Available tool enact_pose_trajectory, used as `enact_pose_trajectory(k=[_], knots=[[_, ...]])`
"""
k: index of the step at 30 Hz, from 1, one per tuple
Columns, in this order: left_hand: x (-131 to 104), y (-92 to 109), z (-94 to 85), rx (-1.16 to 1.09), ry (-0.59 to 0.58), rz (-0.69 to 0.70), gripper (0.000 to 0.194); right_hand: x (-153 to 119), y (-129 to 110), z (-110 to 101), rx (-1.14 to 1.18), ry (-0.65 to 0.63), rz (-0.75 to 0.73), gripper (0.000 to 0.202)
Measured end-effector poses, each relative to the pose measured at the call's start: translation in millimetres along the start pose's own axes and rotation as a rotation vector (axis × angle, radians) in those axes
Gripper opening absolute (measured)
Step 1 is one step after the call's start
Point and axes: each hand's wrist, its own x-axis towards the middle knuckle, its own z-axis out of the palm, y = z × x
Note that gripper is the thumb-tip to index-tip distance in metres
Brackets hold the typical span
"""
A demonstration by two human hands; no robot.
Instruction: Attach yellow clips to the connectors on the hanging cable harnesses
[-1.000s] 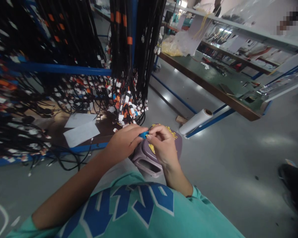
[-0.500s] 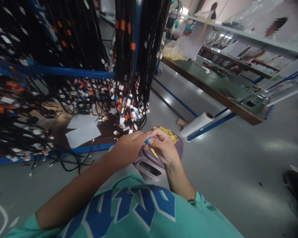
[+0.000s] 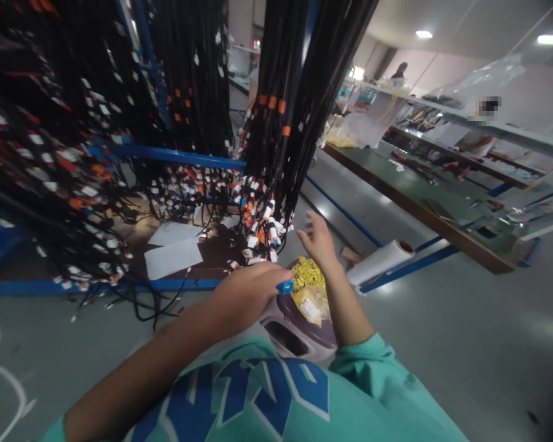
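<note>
Between the fingers of my left hand (image 3: 253, 293) is a small blue connector (image 3: 285, 286), its end showing past the fingertips. My right hand (image 3: 317, 238) is raised apart from it, fingers spread and nothing in them. Below and between the hands, a purple stool (image 3: 299, 318) bears a heap of small yellow parts (image 3: 306, 273) and a clear plastic bag (image 3: 314, 305) with a white label. Just beyond my left hand hangs a bundle of black cables with white and orange connectors (image 3: 265, 227).
Many black cables hang from a blue rack (image 3: 179, 158) at the left, with white paper sheets (image 3: 174, 259) on its lower shelf. A plastic roll (image 3: 381, 261) leans by the green-topped workbench (image 3: 435, 190) at the right. A person (image 3: 400, 70) is far off.
My right hand has let go of the blue connector and moved up and right, its fingers opening. The view has shifted, and the yellow parts and bag show more fully.
</note>
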Motion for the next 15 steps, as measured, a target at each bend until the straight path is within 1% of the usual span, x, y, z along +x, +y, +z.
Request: enact_pose_trajectory(k=[2, 3, 5, 8, 10, 11, 13, 15], knots=[[-6, 7, -11.2, -0.049, 0.010, 0.010, 0.030, 27, 2, 2, -0.288, 0.037, -0.166, 0.060], [-8, 11, -16.9, -0.078, -0.001, -0.002, 0.031, 40, 0, 1, -0.399, 0.047, -0.240, 0.063], [-14, 19, -28.7, -0.141, -0.064, -0.039, 0.034, 64, -10, 1, -0.574, 0.046, -0.371, 0.062], [-25, 23, -46.1, -0.236, -0.195, -0.049, 0.033, 91, -35, 3, -0.732, 0.023, -0.546, 0.056], [-35, 20, -56.7, -0.281, -0.240, -0.017, 0.031, 104, -54, 10, -0.778, -0.002, -0.647, 0.050], [-40, 17, -61.9, -0.298, -0.244, 0.001, 0.031, 109, -64, 13, -0.789, -0.034, -0.703, 0.047], [-51, 7, -73.0, -0.328, -0.222, 0.020, 0.030, 117, -83, 21, -0.814, -0.131, -0.821, 0.041], [-61, -5, -86.8, -0.361, -0.169, 0.001, 0.029, 124, -100, 26, -0.862, -0.234, -0.918, 0.036]])
